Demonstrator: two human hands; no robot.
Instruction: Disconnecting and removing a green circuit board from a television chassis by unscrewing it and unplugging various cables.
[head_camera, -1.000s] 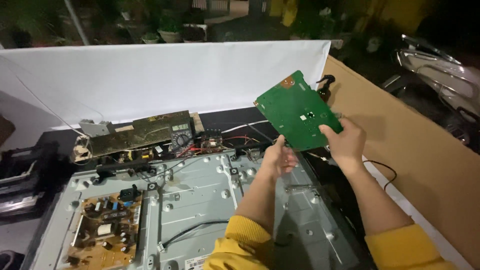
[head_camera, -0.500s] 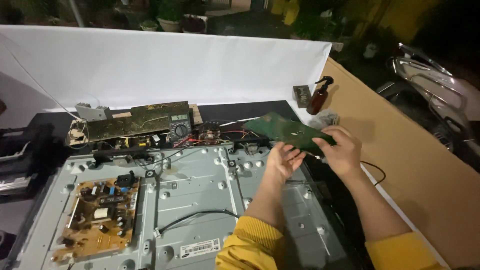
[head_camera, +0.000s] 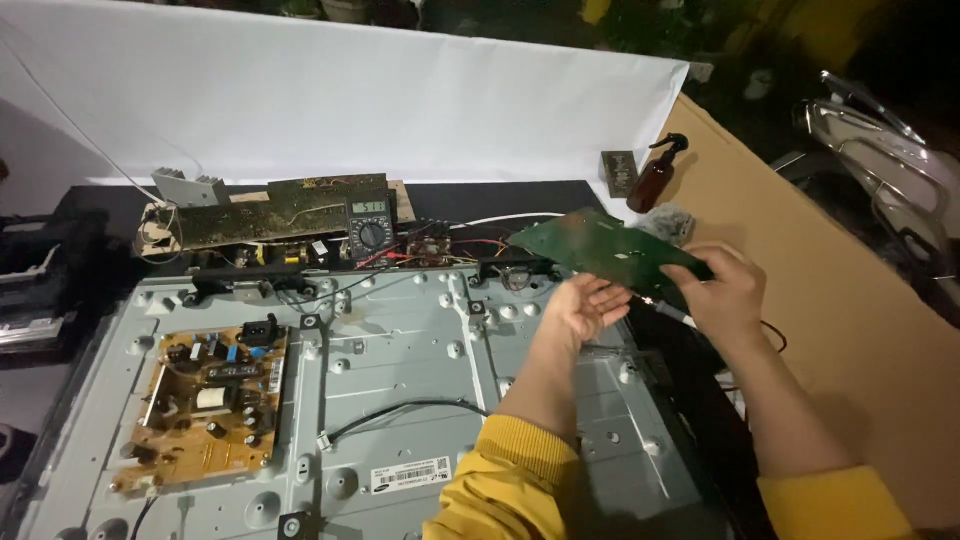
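A green circuit board (head_camera: 600, 248) is held nearly flat above the upper right of a grey metal chassis panel (head_camera: 400, 350). My right hand (head_camera: 722, 292) grips the board's right edge. My left hand (head_camera: 583, 308) is palm up under the board's near edge, fingers spread and touching it. Both arms wear yellow sleeves. A tan power board (head_camera: 210, 400) is mounted on the chassis at the lower left. A black cable (head_camera: 400, 412) lies across the middle of the panel.
A multimeter (head_camera: 370, 230) and a second long board (head_camera: 260, 222) with loose wires sit behind the chassis. A brown spray bottle (head_camera: 655, 172) stands at the back right by a white sheet (head_camera: 350, 90). Cardboard (head_camera: 850, 300) covers the right side.
The green board has come down from an upright, face-on position to nearly flat and lower over the chassis. My left hand has opened palm up beneath it.
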